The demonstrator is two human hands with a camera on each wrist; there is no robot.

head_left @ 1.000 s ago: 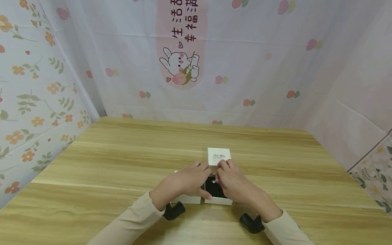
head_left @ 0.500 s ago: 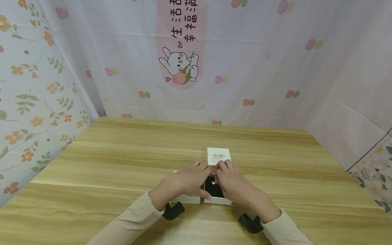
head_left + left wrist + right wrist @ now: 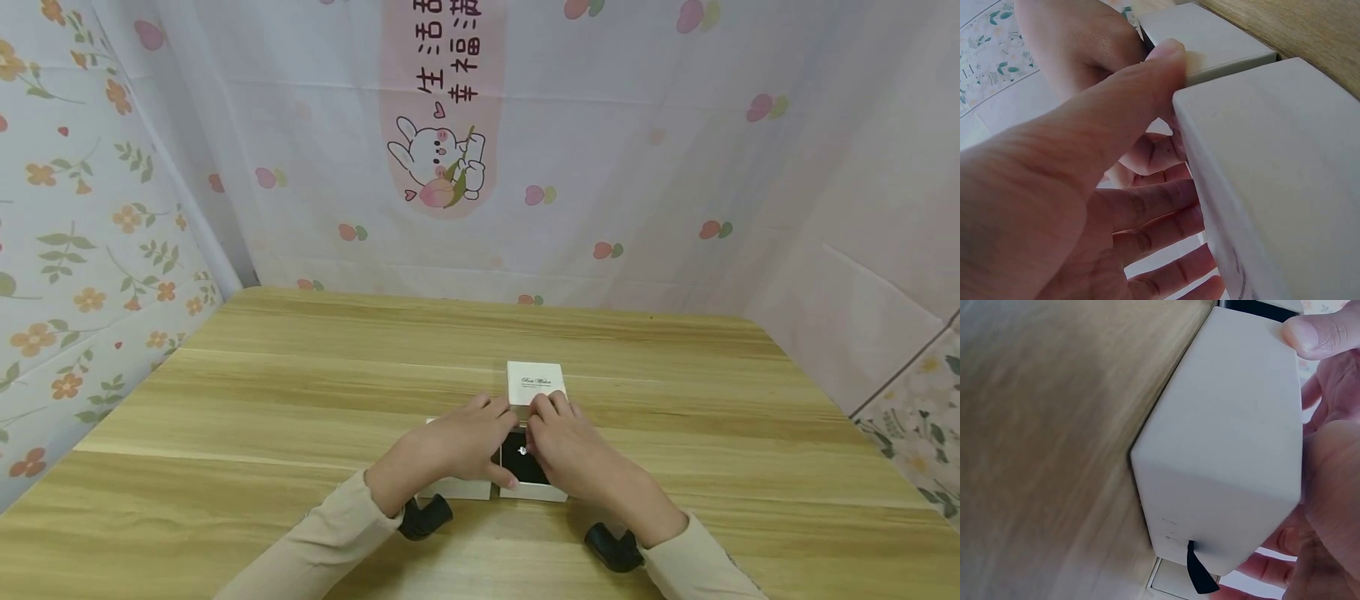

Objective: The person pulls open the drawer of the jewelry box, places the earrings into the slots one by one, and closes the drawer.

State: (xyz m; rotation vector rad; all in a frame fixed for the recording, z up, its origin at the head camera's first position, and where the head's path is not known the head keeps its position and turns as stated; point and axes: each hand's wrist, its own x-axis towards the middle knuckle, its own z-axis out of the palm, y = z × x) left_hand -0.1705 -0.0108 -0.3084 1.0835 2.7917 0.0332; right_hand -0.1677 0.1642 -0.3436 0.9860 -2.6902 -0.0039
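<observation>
Open box (image 3: 534, 492), well short of the surface's (image 3: 315, 350) far edge, your left hand (image 3: 471, 438) spread at its left side, your right hand's (image 3: 564, 442) hold untellable: a hasty tug could dislodge the ornament (image 3: 522, 451).

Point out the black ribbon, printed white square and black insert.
Black ribbon (image 3: 1200, 573): right wrist view, mid-strip.
Printed white square (image 3: 535, 377): head view, upper face.
Black insert (image 3: 531, 469): head view, bare surface.

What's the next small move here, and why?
Probably press the small silvery piece onto the black insert with the right hand: the piece shows against the insert, that hand is close beside it, and the left hand has its thumb at the near rim of the open white box.
</observation>
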